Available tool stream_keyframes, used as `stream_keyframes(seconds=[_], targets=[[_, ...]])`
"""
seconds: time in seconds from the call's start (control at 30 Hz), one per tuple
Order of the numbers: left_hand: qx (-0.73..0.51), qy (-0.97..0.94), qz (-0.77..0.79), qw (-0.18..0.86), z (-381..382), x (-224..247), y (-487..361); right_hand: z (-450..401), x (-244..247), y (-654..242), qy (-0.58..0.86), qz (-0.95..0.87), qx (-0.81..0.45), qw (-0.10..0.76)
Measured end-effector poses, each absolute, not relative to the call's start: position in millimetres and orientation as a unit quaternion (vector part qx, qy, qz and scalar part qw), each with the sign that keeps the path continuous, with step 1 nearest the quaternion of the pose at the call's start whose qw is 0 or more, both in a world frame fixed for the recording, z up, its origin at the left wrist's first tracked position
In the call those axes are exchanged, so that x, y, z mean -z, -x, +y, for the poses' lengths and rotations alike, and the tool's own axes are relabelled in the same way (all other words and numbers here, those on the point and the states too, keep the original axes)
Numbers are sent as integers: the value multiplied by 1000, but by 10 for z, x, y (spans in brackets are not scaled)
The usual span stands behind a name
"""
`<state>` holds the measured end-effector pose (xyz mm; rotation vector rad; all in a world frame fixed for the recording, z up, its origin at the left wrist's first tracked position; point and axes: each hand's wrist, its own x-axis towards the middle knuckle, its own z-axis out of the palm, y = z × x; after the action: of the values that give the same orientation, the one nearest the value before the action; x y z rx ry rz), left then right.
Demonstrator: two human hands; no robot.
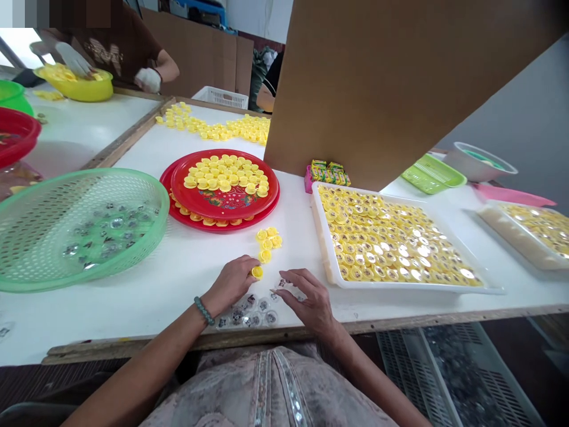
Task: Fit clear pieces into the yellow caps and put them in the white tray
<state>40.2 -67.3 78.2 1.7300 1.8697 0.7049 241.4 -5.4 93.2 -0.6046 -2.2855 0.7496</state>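
Observation:
My left hand [231, 286] is closed, pinching a small round yellow plastic cup [256, 272] between thumb and fingertips. Just right of it, my right hand [309, 298] is low over the table with thumb and fingers apart. A few clear discs lie under and between those fingers; whether one is touched is hard to tell. Several clear domed discs with dark printed pictures [263, 305] lie near the table edge between my wrists. Beyond my hands is a small cluster of loose yellow cups [268, 238].
Red plates [222, 209] bear yellow cups, with a green basket [151, 184] of clear discs to their left. A white tray [323, 249] of finished-looking yellow pieces stands right, before a cardboard panel [377, 83]. Across the table, a gloved co-worker reaches into a yellow bowl [89, 90].

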Motion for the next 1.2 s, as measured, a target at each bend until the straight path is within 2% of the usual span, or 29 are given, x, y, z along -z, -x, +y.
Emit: stream_keyframes(seconds=[0.2, 0.33, 0.47, 0.83, 1.0, 1.2], targets=[[-310, -617, 673, 266, -635, -755, -498, 129, -866, -2296, 220, -922, -246, 202], [-346, -592, 657, 314, -592, -697, -480, 248, -862, -2173, 185, -953, -215, 109], [-392, -538, 645, 376, -584, -653, -465, 310, -834, -2091, 171, -963, -195, 70], [-450, -486, 608, 439, -545, -603, -408, 346, -876, -2058, 162, -971, -175, 23], [-445, -493, 621, 417, -565, -546, -414, 224, -883, -2132, 186, -955, -222, 65], [-436, -496, 623, 420, -572, -531, -401, 152, -761, -2076, 241, -944, -196, 115]])
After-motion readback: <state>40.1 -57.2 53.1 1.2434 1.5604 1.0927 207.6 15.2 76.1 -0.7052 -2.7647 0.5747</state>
